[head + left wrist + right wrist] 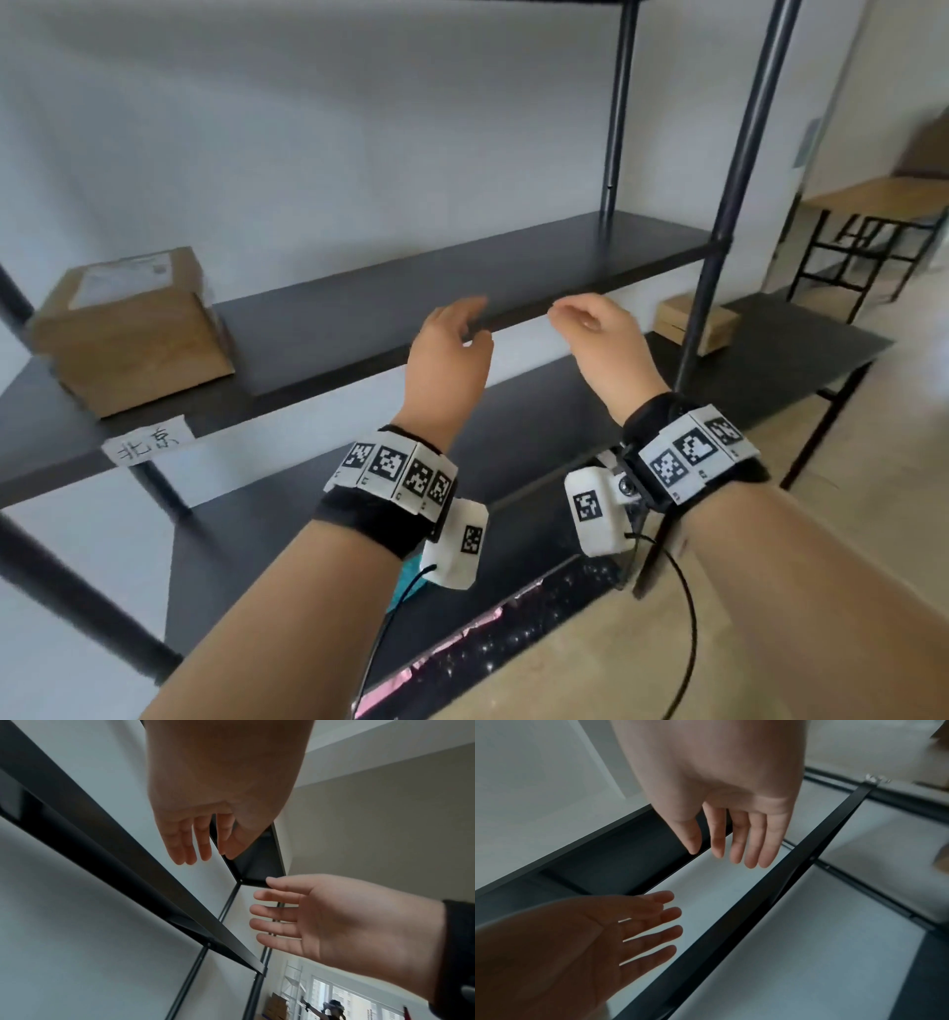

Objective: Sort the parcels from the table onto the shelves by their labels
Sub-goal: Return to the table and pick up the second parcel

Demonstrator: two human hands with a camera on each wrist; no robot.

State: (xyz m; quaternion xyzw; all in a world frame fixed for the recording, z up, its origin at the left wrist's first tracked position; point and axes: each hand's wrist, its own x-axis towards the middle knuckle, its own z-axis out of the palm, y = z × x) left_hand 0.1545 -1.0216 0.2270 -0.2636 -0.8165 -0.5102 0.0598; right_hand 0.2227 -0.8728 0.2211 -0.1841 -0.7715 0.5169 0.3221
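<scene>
Two bare hands are raised side by side in front of a dark metal shelf unit. The left hand and the right hand are both held with fingers straight and relaxed, palms facing each other, nothing gripped. A brown cardboard parcel with a white shipping label is seen resting on the middle shelf, well to the left of both hands (above a handwritten paper tag stuck to the shelf edge). A second, smaller parcel is seen on the lower shelf, beyond the right hand, partly hidden by an upright post.
</scene>
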